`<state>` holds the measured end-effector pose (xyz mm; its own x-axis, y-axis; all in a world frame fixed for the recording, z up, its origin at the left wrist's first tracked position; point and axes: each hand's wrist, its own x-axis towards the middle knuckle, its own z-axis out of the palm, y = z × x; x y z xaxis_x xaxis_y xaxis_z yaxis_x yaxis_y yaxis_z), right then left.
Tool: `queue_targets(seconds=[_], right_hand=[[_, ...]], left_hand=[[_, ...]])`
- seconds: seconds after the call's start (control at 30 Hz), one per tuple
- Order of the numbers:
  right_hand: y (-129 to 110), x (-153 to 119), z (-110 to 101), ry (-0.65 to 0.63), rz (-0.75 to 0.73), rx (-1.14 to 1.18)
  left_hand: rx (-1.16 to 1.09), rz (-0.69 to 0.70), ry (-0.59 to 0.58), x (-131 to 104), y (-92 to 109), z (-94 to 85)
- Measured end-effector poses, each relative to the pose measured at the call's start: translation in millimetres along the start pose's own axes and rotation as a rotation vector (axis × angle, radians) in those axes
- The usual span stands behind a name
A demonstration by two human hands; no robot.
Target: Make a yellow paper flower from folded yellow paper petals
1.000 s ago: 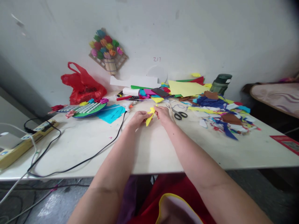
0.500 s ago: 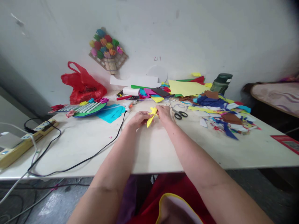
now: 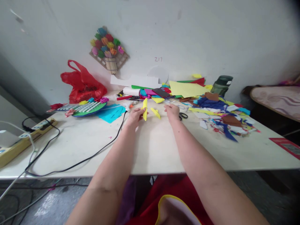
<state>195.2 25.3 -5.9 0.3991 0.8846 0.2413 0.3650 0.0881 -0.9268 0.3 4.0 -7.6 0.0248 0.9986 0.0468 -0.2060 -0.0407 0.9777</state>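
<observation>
A folded yellow paper strip (image 3: pixel 145 110) stands nearly upright in the fingers of my left hand (image 3: pixel 137 117). A smaller yellow paper piece (image 3: pixel 155 113) is between my two hands, apart from both; it appears to lie on the table. My right hand (image 3: pixel 172 111) is to the right of that piece, its fingers pinched together. Whether anything small is in that pinch, I cannot make out. Black-handled scissors (image 3: pixel 183 116) lie just right of my right hand, which partly covers them.
Paper scraps (image 3: pixel 222 109) are heaped at the right, near a green bottle (image 3: pixel 222 85). Coloured sheets (image 3: pixel 187 88) lie along the wall. At the left are a red plastic bag (image 3: pixel 85 86), a blue sheet (image 3: pixel 111 113), a black cord (image 3: pixel 100 151) and a power strip (image 3: pixel 32 137).
My hands have moved apart, the right one rightward. The yellow paper both held is now in my left hand alone, and a separate yellow piece shows between them.
</observation>
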Motion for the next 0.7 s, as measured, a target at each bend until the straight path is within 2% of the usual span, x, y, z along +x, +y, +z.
queue_targets(seconds=[0.17, 0.27, 0.47, 0.7], right_hand=[[-5.9, -8.7, 1.0, -0.128, -0.087, -0.536], [-8.9, -14.8, 5.4, -0.201, -0.165, -0.718], [-4.1, -15.2, 12.0, -0.222, -0.264, -0.856], [1.9, -12.7, 14.7, -0.251, -0.287, -0.845]], left_hand=[[-0.016, -0.012, 0.072, 4.7, -3.2, -2.8], [-0.016, -0.023, 0.105, 5.5, -4.0, -2.6], [-0.006, -0.040, 0.098, 3.7, -4.8, -0.4], [-0.015, -0.050, 0.086, 1.3, -3.3, 1.9]])
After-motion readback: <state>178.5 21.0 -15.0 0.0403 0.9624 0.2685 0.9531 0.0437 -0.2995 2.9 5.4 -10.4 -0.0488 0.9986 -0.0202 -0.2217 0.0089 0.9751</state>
